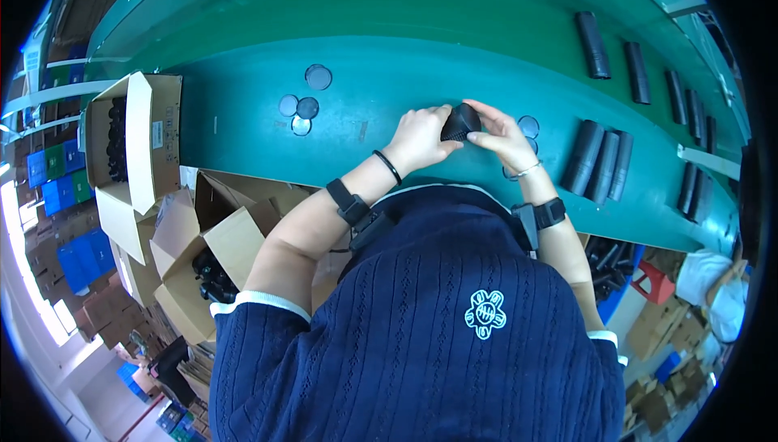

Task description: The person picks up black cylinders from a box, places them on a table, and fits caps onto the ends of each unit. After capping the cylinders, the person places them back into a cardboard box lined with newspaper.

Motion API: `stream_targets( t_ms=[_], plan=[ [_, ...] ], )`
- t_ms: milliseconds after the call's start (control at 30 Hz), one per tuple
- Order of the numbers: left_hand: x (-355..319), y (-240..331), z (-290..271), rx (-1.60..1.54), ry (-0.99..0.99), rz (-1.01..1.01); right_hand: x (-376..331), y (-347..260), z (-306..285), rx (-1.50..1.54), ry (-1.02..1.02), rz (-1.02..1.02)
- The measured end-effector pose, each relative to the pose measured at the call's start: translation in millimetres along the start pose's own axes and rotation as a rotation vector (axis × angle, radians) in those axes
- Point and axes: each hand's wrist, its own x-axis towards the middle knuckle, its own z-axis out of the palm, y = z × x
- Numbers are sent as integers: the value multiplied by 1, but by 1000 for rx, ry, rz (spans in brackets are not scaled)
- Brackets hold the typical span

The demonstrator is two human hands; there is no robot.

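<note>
Both of my hands meet at the middle of the green work surface [243, 142]. My left hand [417, 139] grips a black cylindrical part [461, 122] with a ridged lower edge from its left side. From the right, my right hand [504, 142] has its thumb and fingers closed on the same part. The part's dark round end faces up, and its underside is hidden. Close by my right hand lie round discs [528, 126], partly covered by the hand and wrist. Several more dark and clear discs [307, 108] lie to the left.
Black tubes [583, 158] lie at right on the near surface, with more tubes [592, 45] on the darker green strip beyond. An open carton [166, 134] of black parts stands at left. Another open carton [182, 300] and a bin of black parts [608, 268] sit below the edge.
</note>
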Motion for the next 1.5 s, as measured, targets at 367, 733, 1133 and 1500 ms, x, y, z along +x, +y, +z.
stream_targets(
  t_ms=[367,733,1133,1500],
  plan=[
    [0,4,-9,291,-101,122,10,-13,-9,-313,-33,61],
    [1,-2,3,500,-95,222,7,-10,12,-687,86,-105],
    [0,0,-9,399,-131,160,4,16,-13,-243,73,37],
    [9,-16,0,-74,-58,115,10,5,-2,-76,-46,-78]
  ],
)
